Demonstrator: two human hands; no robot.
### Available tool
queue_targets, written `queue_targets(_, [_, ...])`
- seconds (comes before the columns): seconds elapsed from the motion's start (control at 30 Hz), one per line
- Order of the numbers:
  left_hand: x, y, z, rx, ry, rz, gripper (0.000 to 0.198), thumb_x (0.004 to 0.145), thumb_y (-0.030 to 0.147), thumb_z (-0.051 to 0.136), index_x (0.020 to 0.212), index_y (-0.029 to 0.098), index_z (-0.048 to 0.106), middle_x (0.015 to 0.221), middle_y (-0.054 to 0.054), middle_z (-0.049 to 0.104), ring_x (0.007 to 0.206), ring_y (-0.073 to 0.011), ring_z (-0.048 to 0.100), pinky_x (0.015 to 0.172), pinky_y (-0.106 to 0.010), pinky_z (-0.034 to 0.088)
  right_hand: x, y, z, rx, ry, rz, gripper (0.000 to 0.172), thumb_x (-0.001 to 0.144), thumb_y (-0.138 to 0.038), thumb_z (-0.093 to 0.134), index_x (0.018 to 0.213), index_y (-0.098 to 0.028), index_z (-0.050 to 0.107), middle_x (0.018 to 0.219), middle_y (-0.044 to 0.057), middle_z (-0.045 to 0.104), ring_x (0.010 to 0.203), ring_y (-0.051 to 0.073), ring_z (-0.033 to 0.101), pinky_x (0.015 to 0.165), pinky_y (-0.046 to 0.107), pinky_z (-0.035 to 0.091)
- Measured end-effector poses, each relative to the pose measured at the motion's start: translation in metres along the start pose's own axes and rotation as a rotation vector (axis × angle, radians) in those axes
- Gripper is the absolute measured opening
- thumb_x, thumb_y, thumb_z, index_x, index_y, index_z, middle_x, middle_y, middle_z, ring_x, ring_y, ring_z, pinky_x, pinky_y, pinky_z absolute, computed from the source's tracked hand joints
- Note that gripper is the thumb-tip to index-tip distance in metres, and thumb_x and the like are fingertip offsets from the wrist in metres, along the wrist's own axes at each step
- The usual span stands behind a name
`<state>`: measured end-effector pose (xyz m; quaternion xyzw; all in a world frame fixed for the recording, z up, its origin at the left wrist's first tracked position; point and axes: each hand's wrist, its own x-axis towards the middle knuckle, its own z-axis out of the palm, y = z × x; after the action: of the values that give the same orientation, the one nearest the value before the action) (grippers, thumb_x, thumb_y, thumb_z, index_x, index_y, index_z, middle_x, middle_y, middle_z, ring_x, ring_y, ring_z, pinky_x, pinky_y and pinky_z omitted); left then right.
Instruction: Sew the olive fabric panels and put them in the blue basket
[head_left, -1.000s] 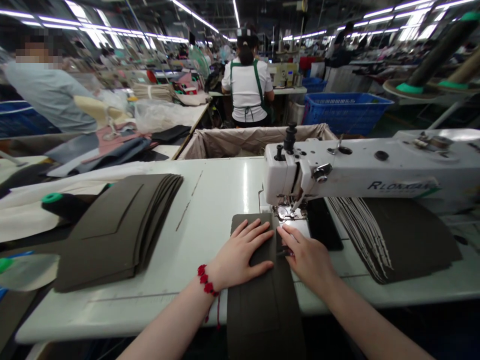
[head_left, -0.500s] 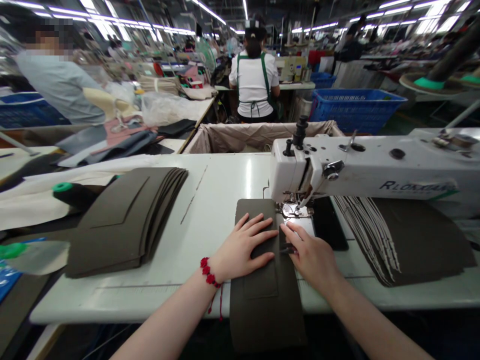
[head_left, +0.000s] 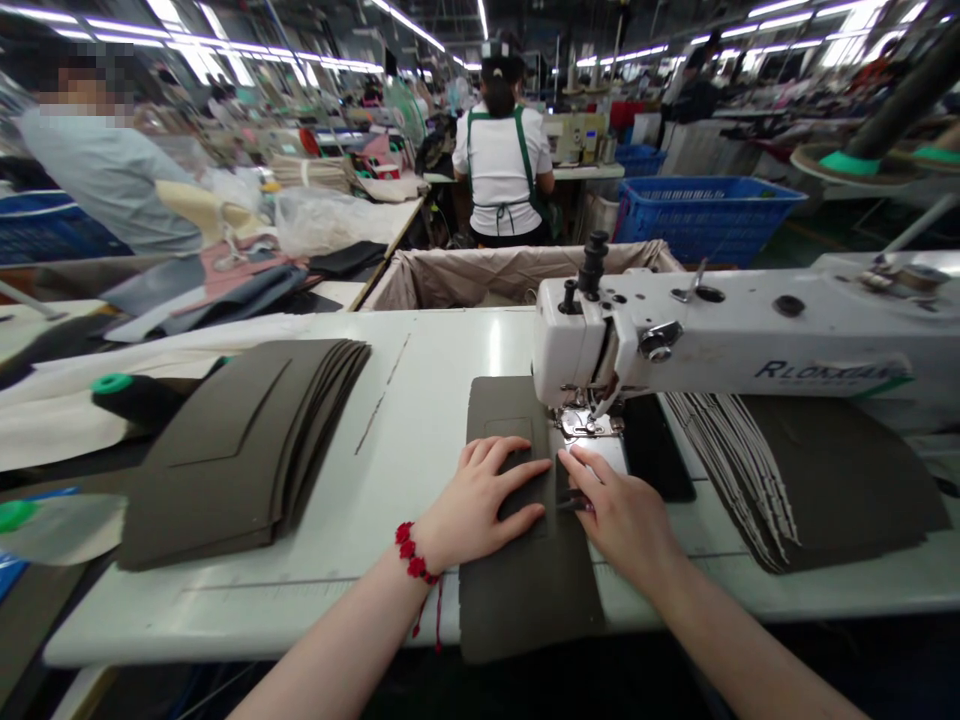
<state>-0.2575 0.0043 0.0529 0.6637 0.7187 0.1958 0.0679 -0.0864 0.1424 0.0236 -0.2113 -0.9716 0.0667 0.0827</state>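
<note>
A dark olive panel of stiff fabric or leatherette (head_left: 525,590) lies flat on the table, its far end under the presser foot (head_left: 589,423) of a white sewing machine (head_left: 720,335). My left hand (head_left: 484,505) presses on it with fingers spread, holding nothing. My right hand (head_left: 615,520) rests beside the foot, with small dark snips (head_left: 574,503) showing at its fingers. A stack of olive panels (head_left: 232,450) lies to the left, and a fanned stack (head_left: 817,480) lies to the right.
The white table (head_left: 337,590) carries a green-topped spool (head_left: 135,395). Behind it stands a beige-lined bin (head_left: 517,275), then a blue crate (head_left: 709,215). A co-worker in a green-strapped apron (head_left: 499,170) sits beyond, and another person (head_left: 105,170) stands at the left.
The olive panel has slid away from me under the presser foot, its near end now visible on the table. My hands stay on it in nearly the same place.
</note>
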Motion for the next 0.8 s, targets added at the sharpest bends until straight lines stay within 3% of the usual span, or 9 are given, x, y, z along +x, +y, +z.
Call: queue_targets(0.8, [-0.0004,0.0005,0.0026,0.002,0.008,0.002,0.047,0.089,0.033,0.058,0.135,0.033,0.047,0.134,-0.006,0.044,0.121,-0.029,0.04,0.105,-0.047,0.032,-0.0012,0.0003,0.0022,0.003,0.012,-0.009,0.057,0.086,-0.015,0.046,0.142,-0.025,0.04,0.143,0.004,0.044,0.099,0.02,0.061,0.078,0.033,0.049])
